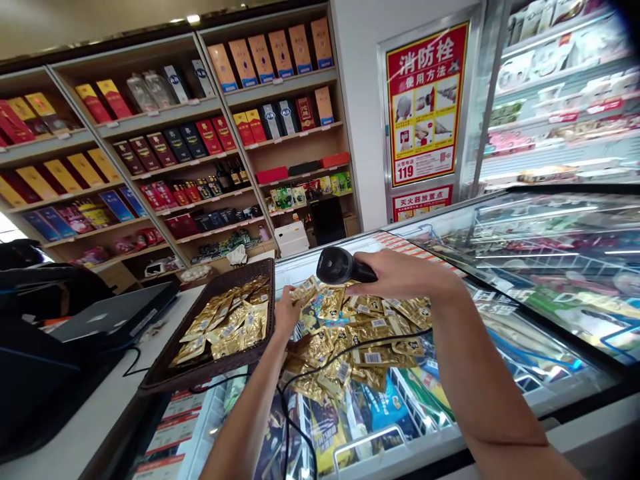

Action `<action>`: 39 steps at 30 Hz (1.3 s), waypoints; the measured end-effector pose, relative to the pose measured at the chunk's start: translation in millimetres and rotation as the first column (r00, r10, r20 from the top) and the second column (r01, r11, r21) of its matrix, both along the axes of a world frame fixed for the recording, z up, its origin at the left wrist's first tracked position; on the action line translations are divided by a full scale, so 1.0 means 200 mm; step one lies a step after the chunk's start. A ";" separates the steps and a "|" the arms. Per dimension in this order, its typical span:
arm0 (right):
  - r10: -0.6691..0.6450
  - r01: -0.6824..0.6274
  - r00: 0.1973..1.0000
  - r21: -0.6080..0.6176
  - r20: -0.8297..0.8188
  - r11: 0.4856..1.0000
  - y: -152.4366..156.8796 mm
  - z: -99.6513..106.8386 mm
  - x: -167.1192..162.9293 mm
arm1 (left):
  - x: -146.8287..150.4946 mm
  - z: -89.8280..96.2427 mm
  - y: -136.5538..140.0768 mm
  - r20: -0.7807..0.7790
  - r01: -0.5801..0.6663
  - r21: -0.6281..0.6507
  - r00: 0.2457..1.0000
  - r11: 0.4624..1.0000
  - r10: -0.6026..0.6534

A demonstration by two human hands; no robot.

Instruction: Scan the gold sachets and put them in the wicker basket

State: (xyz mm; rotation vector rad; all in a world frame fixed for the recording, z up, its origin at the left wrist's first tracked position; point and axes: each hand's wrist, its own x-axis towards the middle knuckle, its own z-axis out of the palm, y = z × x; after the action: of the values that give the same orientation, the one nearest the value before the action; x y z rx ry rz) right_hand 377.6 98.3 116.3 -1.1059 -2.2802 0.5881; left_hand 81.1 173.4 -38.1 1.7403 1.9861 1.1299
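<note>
Scanner point(334, 265), black, was positioned above the far edge of a pile of gold packets point(380, 323), its head turned toward the left. The right hand point(387, 272) gripped the handle from the right side. The right fingers were closed around it, with the head projecting beyond the fingertips; the underside of this grip was partly hidden.

The left hand point(286, 312) was located between the basket and the pile, lower than the scanner in the view. Its fingers were drawn narrow on one gold packet point(305, 289), held near its left end. The rest of that packet extended past the fingertips, up and to the right, and its free end lay just beside the scanner head. Whether its lower edge touched the pile could not be told.

The pile rested on the glass top of the freezer case point(295, 272), beneath and between the two hands. Several packets lay with printed barcodes facing up. A black cable point(390, 339) crossed the pile from the right forearm toward the lower left.

The woven brown basket point(200, 375) stood to the left of the left hand and contained further gold packets. Shelving point(295, 80) and a red poster point(425, 107) occupied the background.
</note>
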 end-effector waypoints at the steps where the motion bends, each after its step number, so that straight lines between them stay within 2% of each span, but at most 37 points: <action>1: -0.011 0.011 1.000 0.008 -0.006 1.000 0.00 0.00 -0.01 | -0.01 0.02 -0.02 0.077 0.021 0.028 0.997 0.999 -0.023; 4: -0.030 0.031 0.999 0.017 -0.039 0.999 -0.02 0.00 -0.05 | -0.01 0.11 -0.07 0.293 0.130 0.042 0.946 0.991 -0.136; 8: -0.078 0.060 0.980 -0.103 -0.183 0.993 -0.06 0.00 -0.12 | 0.04 0.28 -0.18 0.409 0.266 0.102 0.867 0.958 -0.285; 12: -0.061 -0.016 0.929 -0.203 -0.365 0.979 -0.08 -0.01 -0.18 | 0.00 0.43 -0.26 0.508 0.257 0.156 0.807 0.954 -0.301; 15: -0.035 -0.065 0.922 -0.243 -0.386 0.968 -0.09 -0.01 -0.22 | -0.05 0.49 -0.29 0.578 0.217 0.187 0.764 0.958 -0.286; 20: -0.018 -0.083 0.939 -0.277 -0.343 0.957 -0.10 -0.02 -0.27 | -0.12 0.51 -0.29 0.596 0.165 0.215 0.758 0.962 -0.264; 30: -0.026 -0.074 0.937 -0.271 -0.349 0.960 -0.10 -0.05 -0.31 | -0.14 0.49 -0.29 0.563 0.209 0.215 0.771 0.954 -0.296; 39: -0.046 -0.028 0.959 -0.256 -0.279 0.966 -0.12 -0.04 -0.31 | -0.12 0.51 -0.32 0.537 0.231 0.191 0.789 0.954 -0.299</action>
State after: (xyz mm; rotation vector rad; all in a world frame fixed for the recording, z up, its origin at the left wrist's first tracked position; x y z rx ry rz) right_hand 315.6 74.7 108.1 -1.0706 -1.9895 0.9960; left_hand 57.7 110.2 63.4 1.4435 1.2990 1.4634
